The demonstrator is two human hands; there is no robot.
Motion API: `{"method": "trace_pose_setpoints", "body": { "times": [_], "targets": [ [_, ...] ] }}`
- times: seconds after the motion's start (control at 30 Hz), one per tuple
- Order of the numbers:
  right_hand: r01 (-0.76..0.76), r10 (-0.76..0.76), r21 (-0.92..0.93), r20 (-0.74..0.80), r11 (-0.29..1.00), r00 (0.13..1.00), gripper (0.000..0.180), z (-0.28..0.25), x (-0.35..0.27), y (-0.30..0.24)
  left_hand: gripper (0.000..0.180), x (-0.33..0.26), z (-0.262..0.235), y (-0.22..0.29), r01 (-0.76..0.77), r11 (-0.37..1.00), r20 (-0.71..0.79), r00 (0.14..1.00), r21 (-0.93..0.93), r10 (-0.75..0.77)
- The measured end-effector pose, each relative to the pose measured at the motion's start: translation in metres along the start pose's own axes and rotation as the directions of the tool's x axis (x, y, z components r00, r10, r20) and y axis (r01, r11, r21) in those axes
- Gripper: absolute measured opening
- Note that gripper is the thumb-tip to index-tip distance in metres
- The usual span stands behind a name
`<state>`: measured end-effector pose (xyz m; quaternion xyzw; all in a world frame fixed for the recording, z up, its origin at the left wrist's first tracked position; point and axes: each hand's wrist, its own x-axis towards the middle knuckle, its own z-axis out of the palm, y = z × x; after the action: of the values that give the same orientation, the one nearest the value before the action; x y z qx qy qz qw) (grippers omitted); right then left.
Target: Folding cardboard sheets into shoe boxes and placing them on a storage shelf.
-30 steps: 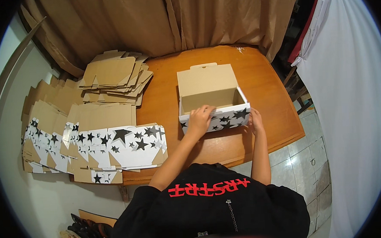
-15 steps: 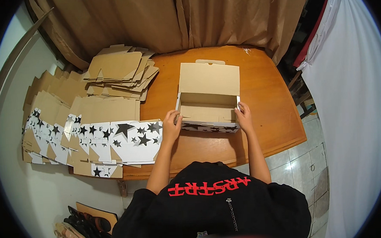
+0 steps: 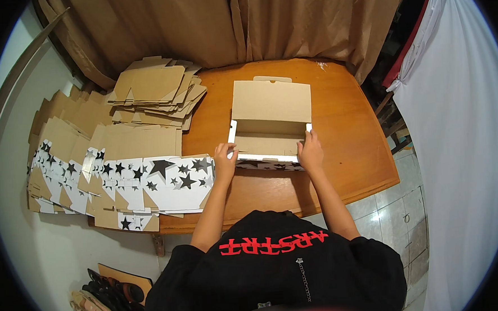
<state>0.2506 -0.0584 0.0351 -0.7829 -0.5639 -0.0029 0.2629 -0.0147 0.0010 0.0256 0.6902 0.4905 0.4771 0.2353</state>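
Observation:
A cardboard box [image 3: 271, 102] stands on the wooden table in front of me, its tan lid raised at the back. Its inside is bare brown, and black stars on white show along the low front wall. My left hand [image 3: 225, 159] grips the front left corner, thumb toward the inside. At the front right corner my right hand [image 3: 311, 152] is closed on the edge, its fingers bent over the rim. White side flaps stick up beside both hands. The fingertips are partly hidden by the hands and the box wall.
Flat star-printed cardboard blanks [image 3: 175, 200] cover the table's left side, some past its front edge. Behind them lies a pile of plain brown cardboard [image 3: 149, 84]. A brown curtain [image 3: 197, 28] hangs behind the wooden table [image 3: 356, 150]; a white cloth [image 3: 457, 144] hangs at right. Shoes [image 3: 91, 310] stand lower left.
My right hand has shifted a little left and inward along the box's front edge. The white side flaps now show more, and a white strip shows along the front rim. My left hand has barely moved.

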Motion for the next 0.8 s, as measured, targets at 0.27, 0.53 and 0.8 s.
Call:
{"method": "trace_pose_setpoints", "body": {
  "times": [0.27,0.53,0.8],
  "targets": [
    [0.060,-0.022,-0.357,0.108,0.932,0.994,0.079,-0.003,0.010,-0.021,0.022,-0.014,0.014,0.020,-0.095,0.966,0.095,0.993,0.239,0.074],
    [-0.019,0.016,0.021,0.123,1.000,0.992,0.081,0.000,0.033,-0.004,0.042,-0.020,0.038,0.013,0.140,0.929,0.092,0.979,0.344,-0.182],
    [-0.274,0.431,0.828,0.043,0.489,0.901,0.067,0.035,0.090,0.011,0.041,-0.014,0.037,0.024,0.273,0.925,0.156,0.934,0.265,-0.320]
  ]
}}
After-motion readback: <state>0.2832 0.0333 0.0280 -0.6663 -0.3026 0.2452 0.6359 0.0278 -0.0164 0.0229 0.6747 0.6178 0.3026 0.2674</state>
